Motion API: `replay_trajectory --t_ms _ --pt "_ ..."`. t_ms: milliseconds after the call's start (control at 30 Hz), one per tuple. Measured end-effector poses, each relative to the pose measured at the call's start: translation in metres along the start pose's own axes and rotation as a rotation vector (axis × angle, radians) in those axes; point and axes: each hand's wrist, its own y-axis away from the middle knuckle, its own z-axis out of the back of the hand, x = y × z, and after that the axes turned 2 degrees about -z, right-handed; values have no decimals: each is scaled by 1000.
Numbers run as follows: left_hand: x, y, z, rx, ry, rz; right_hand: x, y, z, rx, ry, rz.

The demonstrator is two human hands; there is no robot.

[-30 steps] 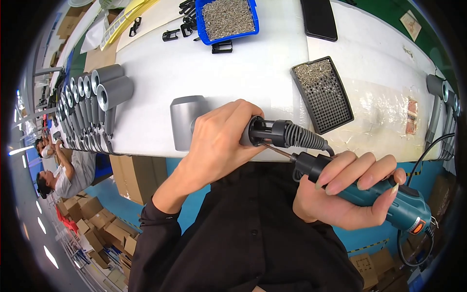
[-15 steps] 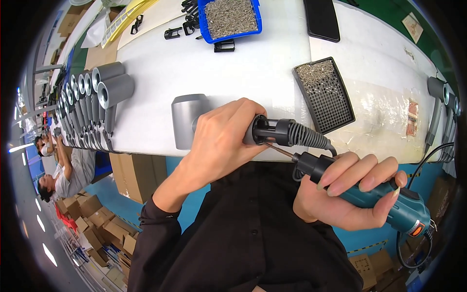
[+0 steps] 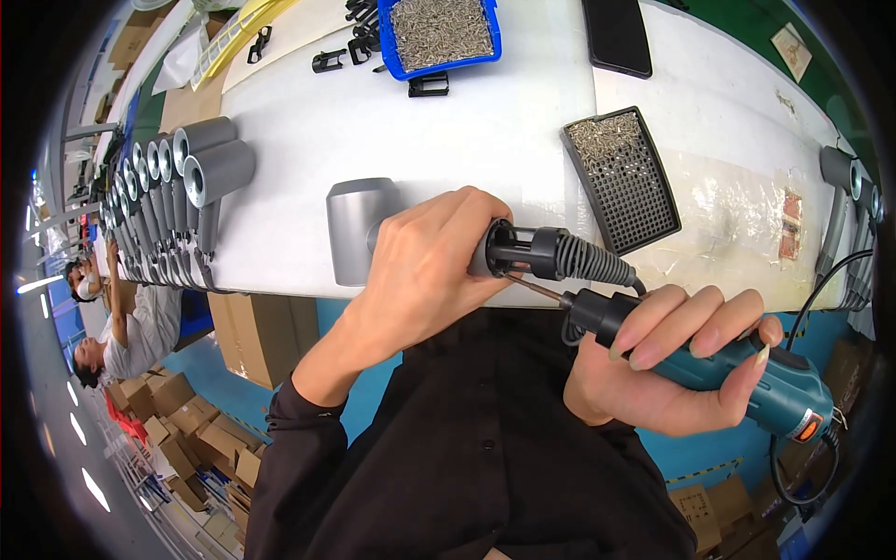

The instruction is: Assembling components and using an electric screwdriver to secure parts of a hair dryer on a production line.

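My left hand (image 3: 434,252) is wrapped round the handle of a grey hair dryer (image 3: 359,229), whose barrel lies toward the left over the table edge. Out of the handle's open end sticks a black inner frame (image 3: 532,252) with a ribbed cord sleeve (image 3: 597,263). My right hand (image 3: 686,359) grips a teal electric screwdriver (image 3: 705,369) with a black nose. Its thin bit (image 3: 534,288) reaches the rim of the handle end beside my left fingers; the very tip is hard to make out.
A blue bin of screws (image 3: 441,70) stands at the back, near small black plastic parts (image 3: 329,62). A black perforated screw tray (image 3: 635,210) and a black flat slab (image 3: 618,37) lie right of it. Grey hair dryers (image 3: 219,173) line the left. Another person (image 3: 140,327) sits far left.
Both hands keep nearly the same place. The rear of the screwdriver has shifted slightly to the right, its bit still at the handle end.
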Motion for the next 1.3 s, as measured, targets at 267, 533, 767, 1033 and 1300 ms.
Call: replay_trajectory --t_ms 267,533,767,1033,1300 --pt "2 1 -4 -24 -13 -56 -1 -2 -4 -49 40 -21" --pt "-1 0 -4 -19 -9 -56 -5 0 -1 -27 47 2" --pt "-3 -3 1 68 -42 -72 -1 -12 4 107 -15 5" --pt "6 10 7 44 -457 -187 11 -98 38 -51 603 242" --pt "16 8 -1 -7 -232 -166 -23 -104 59 -52 904 298"
